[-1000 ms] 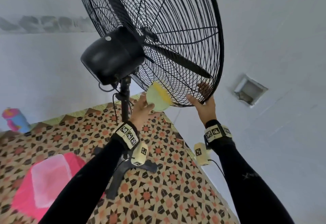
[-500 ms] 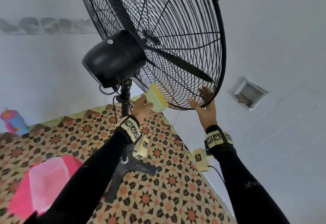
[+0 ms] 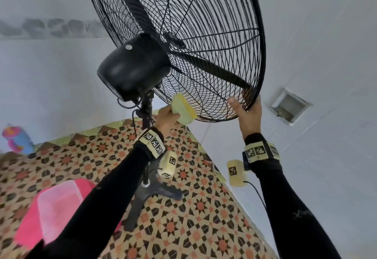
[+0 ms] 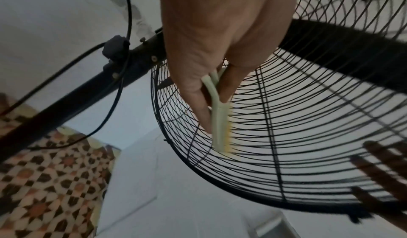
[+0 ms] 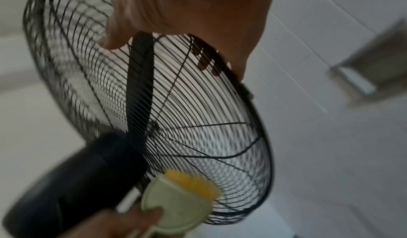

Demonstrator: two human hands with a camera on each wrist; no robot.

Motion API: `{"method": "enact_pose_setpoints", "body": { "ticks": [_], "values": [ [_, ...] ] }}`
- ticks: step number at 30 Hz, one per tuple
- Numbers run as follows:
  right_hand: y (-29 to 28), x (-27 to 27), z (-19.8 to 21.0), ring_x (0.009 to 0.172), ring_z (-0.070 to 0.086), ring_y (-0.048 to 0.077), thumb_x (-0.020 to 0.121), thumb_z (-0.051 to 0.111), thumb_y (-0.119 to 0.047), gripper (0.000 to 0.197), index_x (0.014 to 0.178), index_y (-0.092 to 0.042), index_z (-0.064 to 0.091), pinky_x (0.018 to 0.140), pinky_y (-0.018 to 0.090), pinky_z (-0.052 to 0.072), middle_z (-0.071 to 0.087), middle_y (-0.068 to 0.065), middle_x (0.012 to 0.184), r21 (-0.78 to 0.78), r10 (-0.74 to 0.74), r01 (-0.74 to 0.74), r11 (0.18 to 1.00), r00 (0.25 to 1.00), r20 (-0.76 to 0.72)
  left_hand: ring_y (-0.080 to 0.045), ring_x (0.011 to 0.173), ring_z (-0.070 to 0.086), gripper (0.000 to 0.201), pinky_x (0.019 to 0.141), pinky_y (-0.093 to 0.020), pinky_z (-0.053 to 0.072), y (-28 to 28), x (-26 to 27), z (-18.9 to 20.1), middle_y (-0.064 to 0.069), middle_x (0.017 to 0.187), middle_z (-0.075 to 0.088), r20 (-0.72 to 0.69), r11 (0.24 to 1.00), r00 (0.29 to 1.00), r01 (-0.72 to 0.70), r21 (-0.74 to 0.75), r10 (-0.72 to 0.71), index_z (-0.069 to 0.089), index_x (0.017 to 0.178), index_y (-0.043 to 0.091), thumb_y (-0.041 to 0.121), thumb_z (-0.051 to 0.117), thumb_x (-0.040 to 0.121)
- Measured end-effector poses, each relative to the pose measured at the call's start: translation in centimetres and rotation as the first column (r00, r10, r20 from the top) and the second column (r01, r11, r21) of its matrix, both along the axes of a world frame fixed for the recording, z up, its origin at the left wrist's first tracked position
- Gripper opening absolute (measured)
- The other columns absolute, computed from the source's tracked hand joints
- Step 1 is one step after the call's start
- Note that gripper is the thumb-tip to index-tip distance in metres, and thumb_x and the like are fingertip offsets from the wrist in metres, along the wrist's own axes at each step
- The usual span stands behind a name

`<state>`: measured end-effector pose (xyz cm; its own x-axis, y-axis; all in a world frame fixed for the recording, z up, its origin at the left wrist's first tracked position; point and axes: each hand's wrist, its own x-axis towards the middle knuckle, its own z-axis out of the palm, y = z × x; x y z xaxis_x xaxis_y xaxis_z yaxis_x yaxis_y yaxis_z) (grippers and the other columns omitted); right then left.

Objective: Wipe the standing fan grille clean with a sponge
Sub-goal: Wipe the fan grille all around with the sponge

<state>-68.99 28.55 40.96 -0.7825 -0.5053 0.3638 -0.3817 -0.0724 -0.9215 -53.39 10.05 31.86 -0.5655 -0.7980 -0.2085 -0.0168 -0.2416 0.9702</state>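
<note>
Sponge [image 3: 183,108] against grille [image 3: 214,54]

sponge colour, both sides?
Sponge: pale green body, yellow scrubbing face held against the black grille. Clearest in the right wrist view.

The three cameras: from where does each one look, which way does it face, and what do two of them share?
Head: above, facing forward and down at the fan grille; both sleeved arms show.
Left wrist: along the left hand, whose fingers pinch the sponge at the grille.
Right wrist: along the right hand, which grips the grille rim.
All views share sponge and grille.
</note>
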Motion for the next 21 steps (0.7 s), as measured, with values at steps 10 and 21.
{"method": "enact_pose_setpoints", "body": {
  "ticks": [10, 21],
  "values": [
    [-0.8, 1.6, -0.2, 0.125, 0.056, 0.010, 0.068, 0.073, -0.077, 0.084, 0.133, -0.028, 0.050, 0.110, 0.030, 0.042, 0.061, -0.010, 0.131, -0.123, -0.102, 0.105, 0.987, 0.994, 0.027, -0.037, 0.122, 0.062, 0.044, 0.091, -0.048, 0.062, -1.0, 0.3, 0.1, -0.016, 0.128, 0.063, 0.108, 0.975, 0.970, -0.213, -0.058, 0.218, 0.058, 0.139, -0.001, -0.008, 0.055, 0.096],
    [-1.7, 2.5, 0.3, 0.109, 0.061, 0.000, 0.075, 0.066, -0.070, 0.076, 0.130, -0.020, 0.054, 0.092, 0.005, 0.043, 0.066, -0.007, 0.121, -0.170, -0.167, 0.170, 0.971, 0.986, 0.027, -0.025, 0.114, 0.061, 0.039, 0.084, -0.035, 0.063, -0.4, 1.9, 3.0, -0.003, 0.114, 0.061, 0.136, 0.942, 0.968, -0.162, -0.295, 0.210, 0.064, 0.131, 0.002, -0.008, 0.060, 0.093]
  ]
}}
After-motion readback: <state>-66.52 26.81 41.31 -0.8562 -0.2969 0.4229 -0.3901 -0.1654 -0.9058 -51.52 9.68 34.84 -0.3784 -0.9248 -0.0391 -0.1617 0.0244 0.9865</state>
